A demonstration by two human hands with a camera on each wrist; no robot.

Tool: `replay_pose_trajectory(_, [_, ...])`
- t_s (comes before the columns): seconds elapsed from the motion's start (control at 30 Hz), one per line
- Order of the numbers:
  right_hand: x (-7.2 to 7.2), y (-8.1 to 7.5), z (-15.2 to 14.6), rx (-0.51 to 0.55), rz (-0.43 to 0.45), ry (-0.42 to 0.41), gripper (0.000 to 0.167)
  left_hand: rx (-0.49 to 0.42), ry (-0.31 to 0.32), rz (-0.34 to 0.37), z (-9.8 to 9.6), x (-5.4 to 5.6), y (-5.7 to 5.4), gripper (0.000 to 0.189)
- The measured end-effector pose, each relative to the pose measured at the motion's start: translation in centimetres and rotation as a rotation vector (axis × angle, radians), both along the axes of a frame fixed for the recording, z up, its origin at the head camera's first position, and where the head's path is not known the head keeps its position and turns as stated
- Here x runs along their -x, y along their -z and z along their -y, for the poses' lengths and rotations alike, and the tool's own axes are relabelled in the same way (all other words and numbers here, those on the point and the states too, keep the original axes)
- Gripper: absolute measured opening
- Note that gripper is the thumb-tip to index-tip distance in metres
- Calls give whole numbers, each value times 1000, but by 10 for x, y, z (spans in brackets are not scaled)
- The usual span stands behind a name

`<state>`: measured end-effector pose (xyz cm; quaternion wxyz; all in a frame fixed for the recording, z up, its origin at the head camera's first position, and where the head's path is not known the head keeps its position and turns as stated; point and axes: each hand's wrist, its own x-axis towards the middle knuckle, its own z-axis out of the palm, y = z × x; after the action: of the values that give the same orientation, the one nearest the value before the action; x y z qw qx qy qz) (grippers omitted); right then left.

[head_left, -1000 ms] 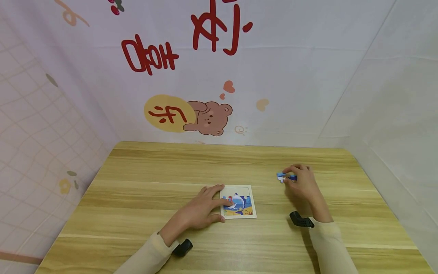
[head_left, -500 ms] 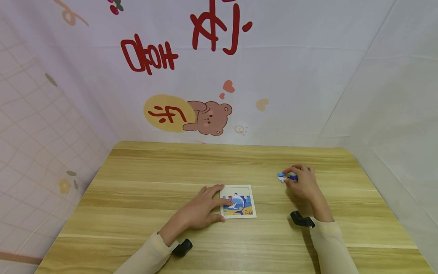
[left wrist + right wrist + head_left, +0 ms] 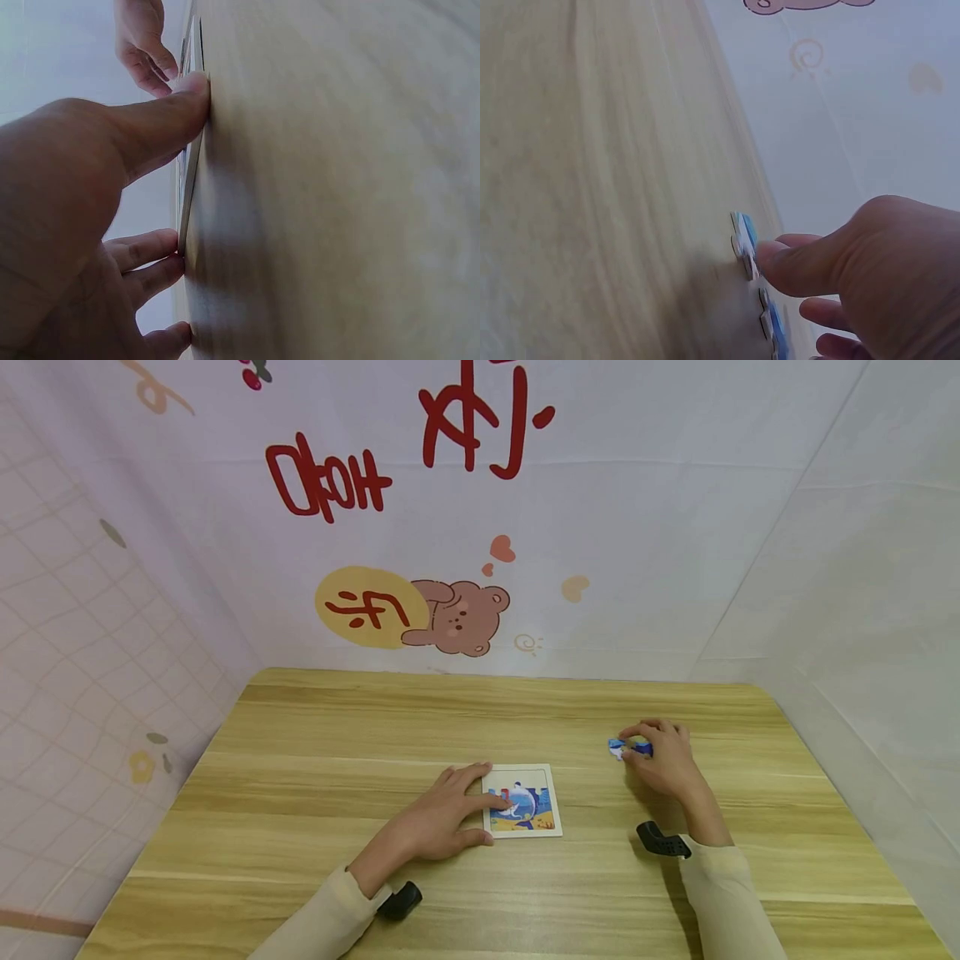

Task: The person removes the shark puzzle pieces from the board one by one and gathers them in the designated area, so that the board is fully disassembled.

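Observation:
My left hand rests at the left side of a small square jigsaw puzzle board, index fingertip on its picture. The thumb is at the near left corner, and the other fingers reach along the left edge. The board has a cream border and a partly filled sea picture, with bare cream backing at its far side. To the right, my right hand pinches a blue and white puzzle piece between thumb and index finger, low over the table. In the right wrist view another blue puzzle piece lies below the thumb.
The wooden table ends at a printed white cloth backdrop at the back, with cloth sides left and right. Black wrist cameras stick out from the left cuff and the right cuff.

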<state>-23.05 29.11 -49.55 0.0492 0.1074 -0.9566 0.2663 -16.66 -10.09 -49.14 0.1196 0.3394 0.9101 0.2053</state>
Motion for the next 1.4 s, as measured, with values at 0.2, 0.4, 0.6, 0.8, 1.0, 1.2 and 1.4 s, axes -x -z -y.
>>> replay_pose_trajectory(0.2, [2, 1, 9, 42, -22, -18, 26, -9, -28, 14, 3, 1, -3, 46])
replay_pose_trajectory(0.4, [2, 0, 24, 63, -9, -17, 26, -31, -78, 40, 6, 2, -4, 46])
replay_pose_trajectory(0.6, [1, -5, 42, 69, -36, -67, 28, -56, -110, 47, 10, 7, -4, 44])
replay_pose_trajectory(0.8, [-4, -11, 59, 107, -41, -99, 28, -47, -108, 25, 10, 9, -5, 47])
replay_pose_trajectory(1.0, [-6, -12, 78, 149, -3, -142, 26, -44, -78, 14, 1, 8, -5, 57])
replay_pose_trajectory(1.2, [-10, -12, 93, 175, 63, -186, 23, -9, -11, -11, -3, 4, 0, 56])
replay_pose_trajectory(1.4, [-14, -11, 104, 180, 89, -247, 21, 5, 9, -51, -2, 2, 0, 51])
